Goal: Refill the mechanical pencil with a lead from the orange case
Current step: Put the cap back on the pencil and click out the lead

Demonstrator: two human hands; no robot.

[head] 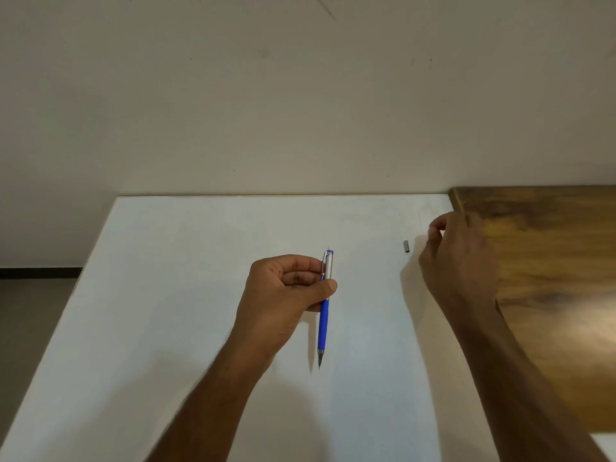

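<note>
My left hand (286,295) grips the blue mechanical pencil (324,321) around its silver upper barrel, above the white table (186,261). The pencil's tip points toward me, and its clip end points away with the top uncovered. A small grey metal cap (406,246) lies on the table to the right. Just right of the cap hovers my right hand (460,258), thumb and forefinger pinched together. Whether anything thin sits in that pinch is too small to tell. No orange case is in view.
A brown wooden surface (550,261) adjoins the white table on the right, under my right wrist. A plain wall (300,95) rises directly behind the table's far edge. The table's left edge drops to the floor (30,311).
</note>
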